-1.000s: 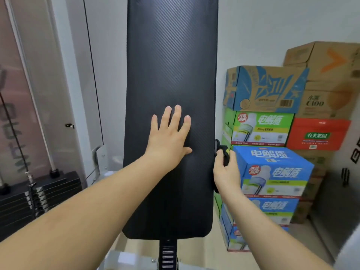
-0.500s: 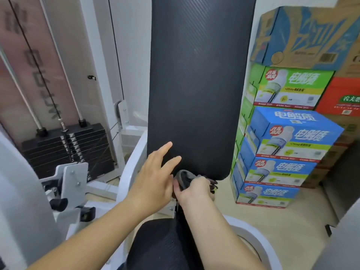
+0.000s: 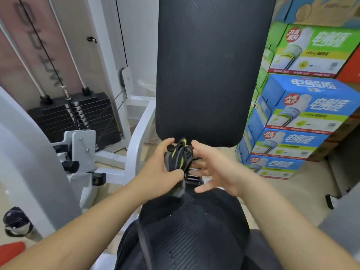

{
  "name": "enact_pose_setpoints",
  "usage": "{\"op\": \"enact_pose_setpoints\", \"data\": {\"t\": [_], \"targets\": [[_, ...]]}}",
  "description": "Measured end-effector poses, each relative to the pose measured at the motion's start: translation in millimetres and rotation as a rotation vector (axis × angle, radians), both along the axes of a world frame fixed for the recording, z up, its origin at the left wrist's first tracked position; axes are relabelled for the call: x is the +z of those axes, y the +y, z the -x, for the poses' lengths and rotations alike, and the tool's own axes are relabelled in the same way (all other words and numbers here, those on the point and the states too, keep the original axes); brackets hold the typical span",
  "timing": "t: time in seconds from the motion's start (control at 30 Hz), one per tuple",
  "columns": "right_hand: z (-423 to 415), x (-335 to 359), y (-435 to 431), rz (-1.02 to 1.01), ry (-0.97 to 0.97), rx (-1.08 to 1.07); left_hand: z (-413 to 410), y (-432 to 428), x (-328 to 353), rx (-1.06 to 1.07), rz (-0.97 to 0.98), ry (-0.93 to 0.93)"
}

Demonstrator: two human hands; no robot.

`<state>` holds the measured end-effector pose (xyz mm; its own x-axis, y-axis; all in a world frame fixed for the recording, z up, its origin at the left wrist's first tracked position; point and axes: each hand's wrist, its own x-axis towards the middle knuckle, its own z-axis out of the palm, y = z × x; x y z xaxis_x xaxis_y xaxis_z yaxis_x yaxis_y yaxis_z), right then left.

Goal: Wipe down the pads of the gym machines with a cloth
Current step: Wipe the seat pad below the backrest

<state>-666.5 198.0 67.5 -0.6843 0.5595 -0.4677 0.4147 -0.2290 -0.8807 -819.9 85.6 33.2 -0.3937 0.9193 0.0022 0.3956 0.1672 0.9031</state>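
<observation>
A tall black back pad [image 3: 210, 71] stands upright in the middle of the view, and the black ribbed seat pad [image 3: 194, 227] lies below it, near me. Between the two pads my left hand [image 3: 159, 170] grips a crumpled dark grey cloth with yellow-green stripes [image 3: 178, 158], thumb and fingers curled round it. My right hand [image 3: 216, 170] is right beside the cloth with its fingers spread and relaxed; whether its fingertips touch the cloth I cannot tell.
A black weight stack [image 3: 78, 117] with cables stands at the left behind the white machine frame [image 3: 136, 145]. Stacked drink cartons [image 3: 298, 117] rise close on the right. A dark shoe [image 3: 15, 225] lies on the floor at lower left.
The view has dropped from the back pad to the gap above the seat. The cloth went from my right hand to my left, and my right hand opened.
</observation>
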Motion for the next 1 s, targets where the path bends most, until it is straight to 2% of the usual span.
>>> {"op": "enact_pose_setpoints", "data": {"t": [0.07,0.1,0.17,0.23,0.3,0.4,0.5,0.57,0.63,0.7,0.77,0.87,1.0], "targets": [[-26.7,-12.4,9.2,-0.442,-0.187,-0.092,0.8,-5.9,4.5,0.054,0.025,-0.005],[-39.8,-23.7,13.4,-0.592,-0.226,-0.166,2.0,-10.4,8.3,0.06,0.012,0.045],[-62.9,-49.8,17.0,-0.68,-0.301,-0.211,-1.9,-23.2,11.9,-0.031,0.022,0.156],[-78.9,-79.4,15.8,-0.663,-0.381,-0.166,-18.8,-37.7,-0.9,-0.251,0.166,0.4],[-87.7,-105.8,12.6,-0.612,-0.377,-0.161,-45.3,-53.7,-22.9,-0.42,0.313,0.666],[-92.1,-129.4,9.1,-0.598,-0.309,-0.238,-55.5,-53.2,-42.4,-0.414,0.301,0.805],[-94.5,-138.1,9.7,-0.599,-0.284,-0.308,-29.5,-8.7,-63.1,-0.327,0.333,0.914],[-97.7,-142.7,9.3,-0.545,-0.252,-0.37,-20.7,27.6,-73.5,-0.275,0.443,0.921],[-99.6,-147.4,7.6,-0.423,-0.19,-0.461,-31.3,50.0,-77.6,-0.254,0.479,0.837],[-102.6,-150.4,8.2,-0.273,-0.134,-0.543,-57.4,49.5,-76.0,-0.295,0.417,0.78],[-106.3,-150.9,11.0,-0.148,-0.095,-0.59,-85.4,28.7,-70.7,-0.433,0.271,0.746],[-110.9,-150.8,16.8,-0.061,-0.069,-0.568,-84.6,20.6,-67.2,-0.565,0.174,0.691],[-114.6,-154.1,15.7,-0.111,-0.164,-0.461,-54.9,76.4,-82.8,-0.357,0.394,0.84]]}}
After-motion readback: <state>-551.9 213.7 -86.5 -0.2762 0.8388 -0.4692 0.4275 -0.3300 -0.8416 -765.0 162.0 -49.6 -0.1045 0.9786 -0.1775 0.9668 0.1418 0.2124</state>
